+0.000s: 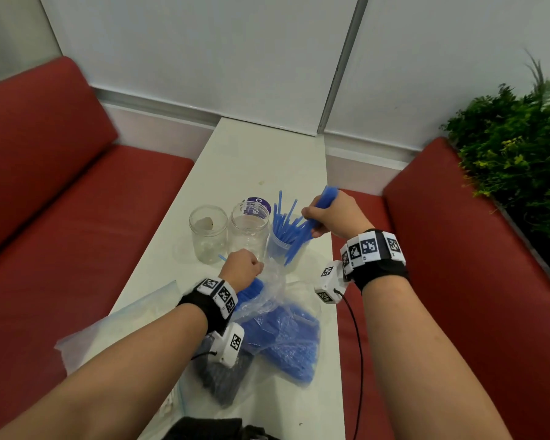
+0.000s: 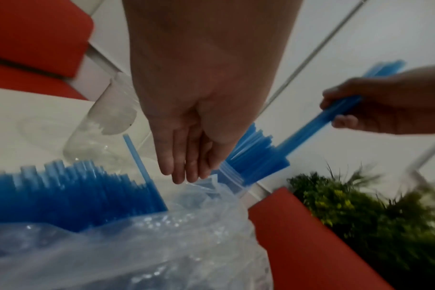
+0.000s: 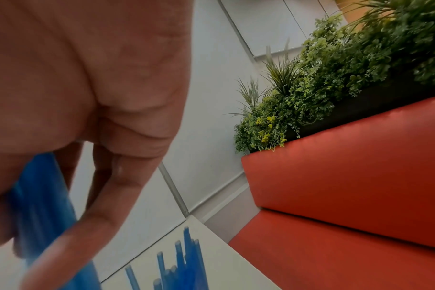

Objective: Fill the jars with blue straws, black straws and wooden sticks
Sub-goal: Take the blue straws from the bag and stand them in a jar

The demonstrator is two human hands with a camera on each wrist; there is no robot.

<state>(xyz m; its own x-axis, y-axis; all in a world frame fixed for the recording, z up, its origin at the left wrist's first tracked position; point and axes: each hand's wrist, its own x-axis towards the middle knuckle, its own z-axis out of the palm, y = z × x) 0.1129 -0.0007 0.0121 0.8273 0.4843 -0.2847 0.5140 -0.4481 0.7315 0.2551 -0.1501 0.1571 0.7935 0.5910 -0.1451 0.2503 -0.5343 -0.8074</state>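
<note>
The left hand (image 2: pixel 186 121) hangs with relaxed fingers (image 2: pixel 179 168) over a clear plastic bag (image 2: pixel 162 235) of blue straws (image 2: pixel 62 192). Beyond, the right hand (image 2: pixel 385 106) grips a blue straw bundle (image 2: pixel 308 133).

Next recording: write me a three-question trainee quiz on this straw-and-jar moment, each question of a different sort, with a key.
1. True or false: the right hand grips a bundle of blue straws above the rightmost jar.
2. How many jars on the table already hold blue straws?
A) none B) one C) three
3. Fill in: the left hand is at the mouth of the clear plastic ____ of blue straws.

Key: 1 true; 2 B; 3 bag.
</note>
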